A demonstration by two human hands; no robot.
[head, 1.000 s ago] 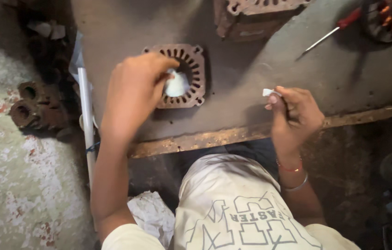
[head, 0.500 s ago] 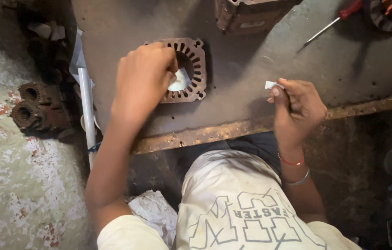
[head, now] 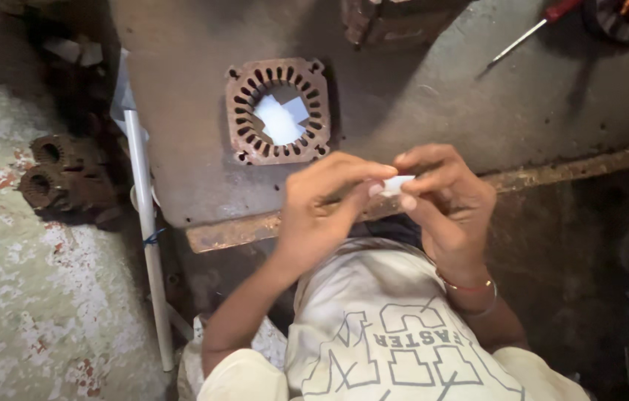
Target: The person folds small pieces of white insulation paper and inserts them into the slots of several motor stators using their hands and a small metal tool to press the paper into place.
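Head view: my left hand (head: pixel 325 212) and right hand (head: pixel 444 204) pinched a white paper slip (head: pixel 396 183) between fingertips, near the stator (head: pixel 279 110) on the bench (head: pixel 433 96).

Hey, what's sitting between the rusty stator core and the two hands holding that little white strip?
Nothing: in the head view only bare grey workbench lies between the stator core and the left hand and right hand pinching the white strip.

Stator core (head: pixel 279 111), screwdriver (head: pixel 530 28) on workbench (head: pixel 433 111)
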